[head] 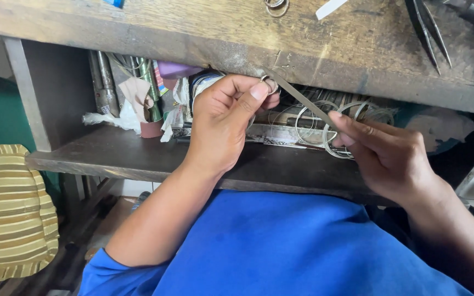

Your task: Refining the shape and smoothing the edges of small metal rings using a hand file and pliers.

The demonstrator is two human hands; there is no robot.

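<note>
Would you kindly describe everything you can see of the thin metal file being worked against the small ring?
The thin grey metal file is a long, narrow, flat strip with a dull, worn look. It lies slanted, its upper end against the small silver metal ring that the left hand pinches at the edge of the worn wooden workbench. Its lower end disappears under the fingertips of the right hand, which grips it. Behind it, coils of thin silver wire sit on the shelf.
</note>
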